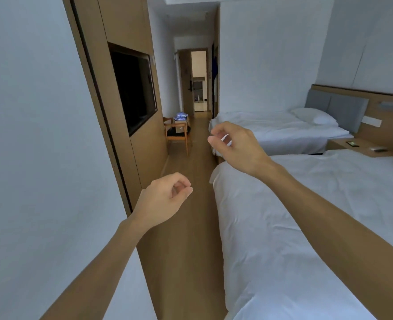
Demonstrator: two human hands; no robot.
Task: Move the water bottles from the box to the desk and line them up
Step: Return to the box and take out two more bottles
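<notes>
Head view: far down the aisle, a bluish, crinkled pack [180, 116] that may be the bottles, too small to tell or count, on a small stand just behind the chair [177, 132]. No box or desk made out for certain.

Two bare hands raised in mid-air over the wooden floor [186, 227], touching nothing. Left hand [165, 197] low, fingers loosely curled, thumb tip near the forefinger, holding nothing. Right hand [234, 144] higher and further out, fingers loosely bent, likewise holding nothing.

One wooden chair with a dark seat, against the left wall. One dark, glossy rectangular TV [134, 88] set into a wood panel [124, 24].

Two beds along the right: near bed [294, 227] with a rumpled white sheet, far bed [271, 130] with one white pillow [315, 116] against a grey padded headboard [338, 109]. Between them one wooden nightstand [343, 145], carrying a dark phone [352, 143] and another small dark thing.

One open doorway [199, 82] at the far end.
</notes>
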